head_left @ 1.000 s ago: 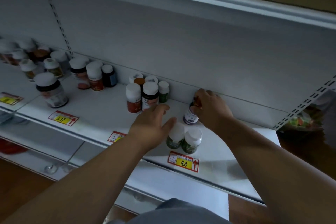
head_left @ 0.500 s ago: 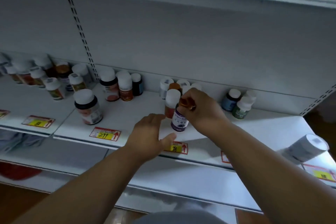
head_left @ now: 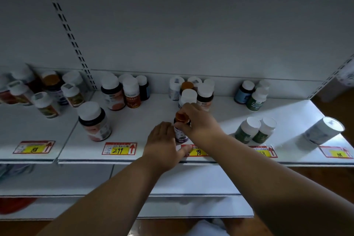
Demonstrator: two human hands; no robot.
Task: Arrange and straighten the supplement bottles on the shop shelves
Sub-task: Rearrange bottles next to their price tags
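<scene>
Fingers of the right hand (head_left: 199,120) pinch the brown cap of a purple bottle (head_left: 181,133), which stands at the front of the shelf (head_left: 134,130), just behind the 98 tag (head_left: 198,151). Left hand (head_left: 165,143) rests beside the bottle; whether its fingers touch the bottle cannot be told, nor how far they are spread. Behind stands a cluster (head_left: 193,92) of white-capped bottles. To the right, two green bottles (head_left: 254,130) stand together and a tub (head_left: 321,133) leans.

Risk, as judged: a cap-only hold gives little control, so the bottle could tip off the front edge. The right forearm lies near the green bottles and could knock them.
</scene>
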